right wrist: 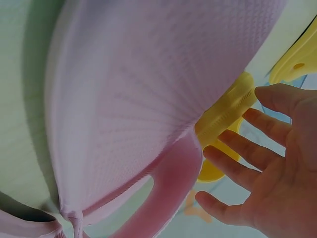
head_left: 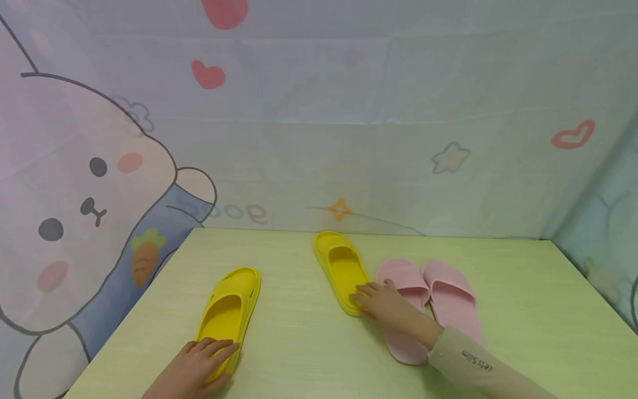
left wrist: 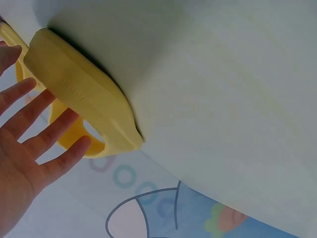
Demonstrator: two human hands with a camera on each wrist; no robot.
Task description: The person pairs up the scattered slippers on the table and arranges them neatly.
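Observation:
On the left of the table lies a yellow slipper, toe pointing away. My left hand is over its heel end; in the left wrist view the fingers are spread and fairly straight beside the slipper. A second yellow slipper lies further back near the middle. At its heel is my right hand, fingers extended in the right wrist view, with the thumb and fingertips close to the slipper. Whether the fingertips press on either slipper I cannot tell. The right forearm crosses over a pair of pink slippers.
The pink slippers lie side by side just right of the second yellow one, one sole filling much of the right wrist view. A printed cloth hangs behind the pale table; another cloth stands along the right.

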